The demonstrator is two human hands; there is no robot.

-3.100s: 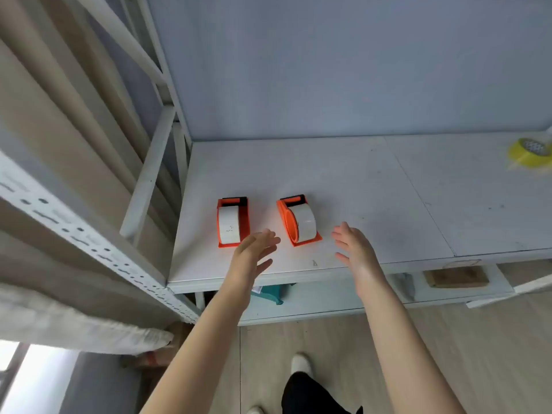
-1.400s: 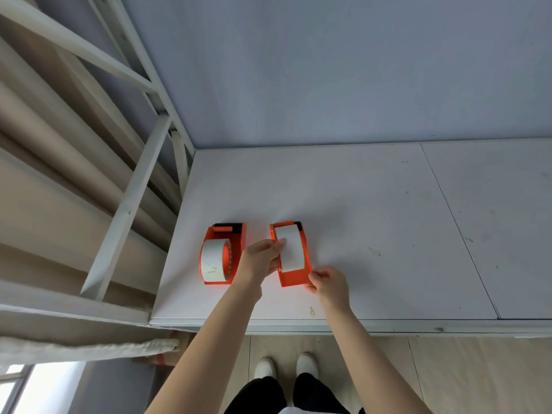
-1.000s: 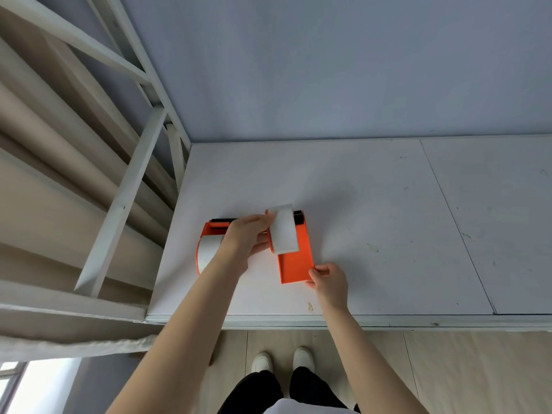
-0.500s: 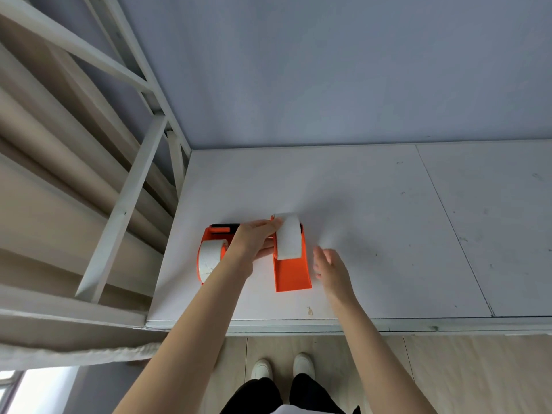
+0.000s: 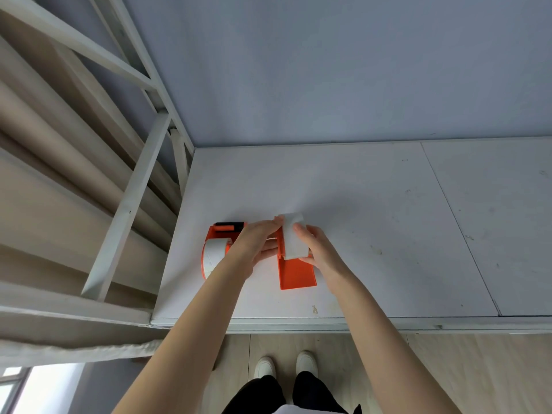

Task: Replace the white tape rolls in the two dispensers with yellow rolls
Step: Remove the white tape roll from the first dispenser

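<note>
Two orange tape dispensers sit near the front left of the white table [image 5: 373,234]. The left dispenser [image 5: 219,234] lies with its white roll [image 5: 213,255] in place. At the right dispenser [image 5: 295,273], a white roll [image 5: 292,237] stands at its far end. My left hand [image 5: 257,246] grips that roll from the left and my right hand [image 5: 316,249] grips it from the right. The dispenser's far end is hidden behind the roll and my fingers. No yellow roll is in view.
A white metal shelf frame [image 5: 125,204] with beige boards stands at the left, against the table's left edge. A grey wall [image 5: 328,70] closes the back. The table's front edge [image 5: 328,324] runs just above my shoes [image 5: 283,366].
My right hand has left the table beside the dispenser and come up onto the white roll's right side. My left hand stays on the roll's left side.
</note>
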